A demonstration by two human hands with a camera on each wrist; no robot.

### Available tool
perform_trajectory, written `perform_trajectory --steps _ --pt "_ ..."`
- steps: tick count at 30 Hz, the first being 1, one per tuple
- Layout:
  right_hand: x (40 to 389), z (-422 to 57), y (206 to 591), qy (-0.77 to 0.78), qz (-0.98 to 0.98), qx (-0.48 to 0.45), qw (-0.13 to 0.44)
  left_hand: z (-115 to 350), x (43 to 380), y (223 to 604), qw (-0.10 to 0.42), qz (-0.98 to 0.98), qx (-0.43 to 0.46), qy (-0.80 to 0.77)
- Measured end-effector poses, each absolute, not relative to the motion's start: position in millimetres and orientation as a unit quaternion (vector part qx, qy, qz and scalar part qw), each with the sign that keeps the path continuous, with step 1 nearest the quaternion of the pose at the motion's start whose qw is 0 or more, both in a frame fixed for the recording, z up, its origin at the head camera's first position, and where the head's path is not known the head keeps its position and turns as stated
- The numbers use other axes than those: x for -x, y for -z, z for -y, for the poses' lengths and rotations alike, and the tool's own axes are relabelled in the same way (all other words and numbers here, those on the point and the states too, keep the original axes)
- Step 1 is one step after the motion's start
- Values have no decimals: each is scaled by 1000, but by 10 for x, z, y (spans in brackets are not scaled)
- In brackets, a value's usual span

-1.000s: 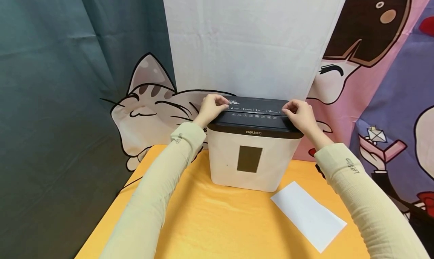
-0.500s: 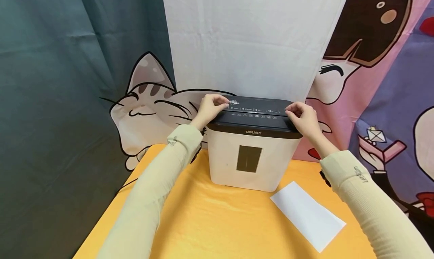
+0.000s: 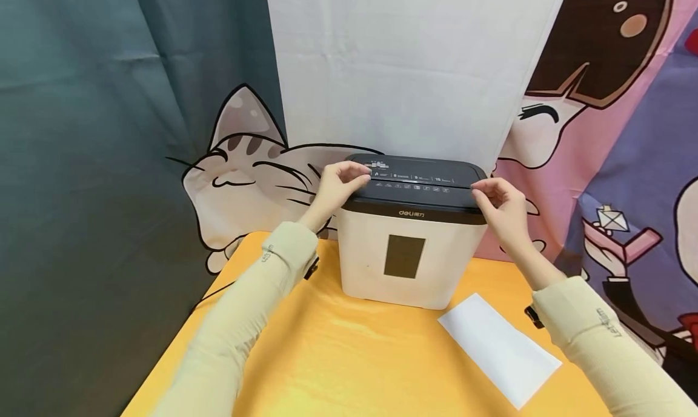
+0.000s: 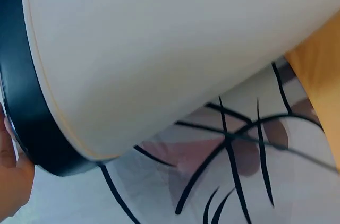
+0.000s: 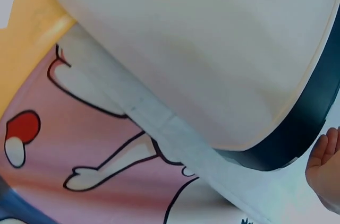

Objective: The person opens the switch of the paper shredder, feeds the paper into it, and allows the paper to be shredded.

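Observation:
A paper shredder (image 3: 360,253) with a white bin and a dark top (image 3: 403,168) stands upright on the table. My left hand (image 3: 335,186) is at the left end of the top, fingers loosely bent and thumb near the fingertips. At the right end, my right hand (image 3: 504,208) lies in a similar way, fingertips right at the rim. Neither hand shows anything between its fingers. In the left wrist view, the hand (image 4: 13,187) overlaps the dark rim's end. The right wrist view has the hand (image 5: 325,173) beside the dark rim, fingers loosely bent.
A white sheet of paper (image 3: 498,350) lies on the yellow tablecloth (image 3: 338,356) at the shredder's front right. A thin black cord (image 3: 215,293) runs over the table's left side. Curtains and a printed cat backdrop (image 3: 234,174) hang close behind.
My right hand has moved right and slightly toward me, to the end of the shredder's top. The left hand has dropped a little. The shredder and paper stay in place.

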State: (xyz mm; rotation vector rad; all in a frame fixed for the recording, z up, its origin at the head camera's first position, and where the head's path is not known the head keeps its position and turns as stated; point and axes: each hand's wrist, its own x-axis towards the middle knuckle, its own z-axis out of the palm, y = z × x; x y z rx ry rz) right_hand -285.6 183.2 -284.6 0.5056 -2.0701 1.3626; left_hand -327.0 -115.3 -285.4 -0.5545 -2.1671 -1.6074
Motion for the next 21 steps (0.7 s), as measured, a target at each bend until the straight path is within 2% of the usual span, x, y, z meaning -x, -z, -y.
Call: perform_trajectory --steps 11,21 --pt "2600 -1920 2951 -613 669 -202 368 993 2943 3059 199 719 230 625" --pt "2528 -2250 3396 -662 620 -151 393 736 2715 3498 149 705 236 652"
